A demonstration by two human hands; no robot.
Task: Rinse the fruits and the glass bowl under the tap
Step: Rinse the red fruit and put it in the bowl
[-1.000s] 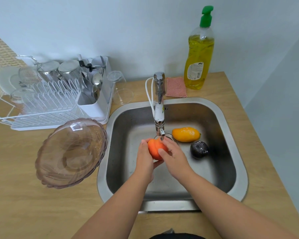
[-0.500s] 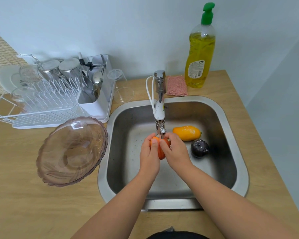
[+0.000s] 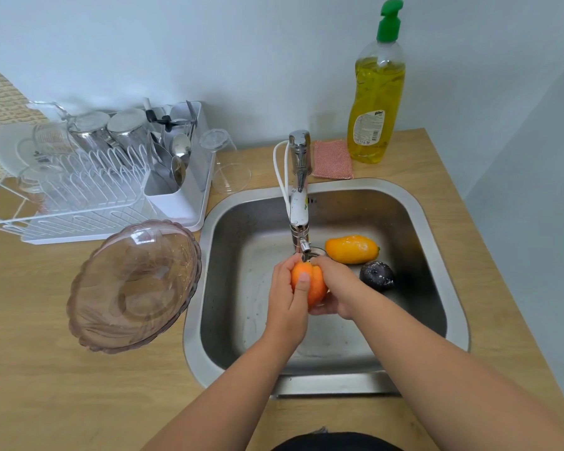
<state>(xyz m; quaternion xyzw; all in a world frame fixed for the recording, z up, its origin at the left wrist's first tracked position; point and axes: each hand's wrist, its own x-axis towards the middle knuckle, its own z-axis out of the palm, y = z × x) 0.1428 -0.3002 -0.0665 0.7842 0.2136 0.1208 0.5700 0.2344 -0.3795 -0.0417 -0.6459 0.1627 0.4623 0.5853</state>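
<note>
An orange peach-like fruit (image 3: 310, 281) sits right under the tap spout (image 3: 302, 244), over the steel sink (image 3: 437, 242). My left hand (image 3: 287, 297) grips it from the left, thumb across its front. My right hand (image 3: 336, 289) cups it from the right and underneath. A yellow-orange mango (image 3: 351, 249) and a dark plum (image 3: 376, 275) lie on the sink floor at the back right. The tinted glass bowl (image 3: 134, 286) rests tilted on the counter left of the sink.
A white dish rack (image 3: 88, 196) with cups and cutlery stands at the back left, with a clear glass (image 3: 225, 164) lying beside it. A pink sponge (image 3: 332, 158) and a yellow dish-soap bottle (image 3: 376, 99) stand behind the sink. The wooden counter (image 3: 46, 385) surrounds the sink.
Both hands have turned the orange fruit under the spout. My left thumb now lies across its front and my right hand has slid lower beneath it.
</note>
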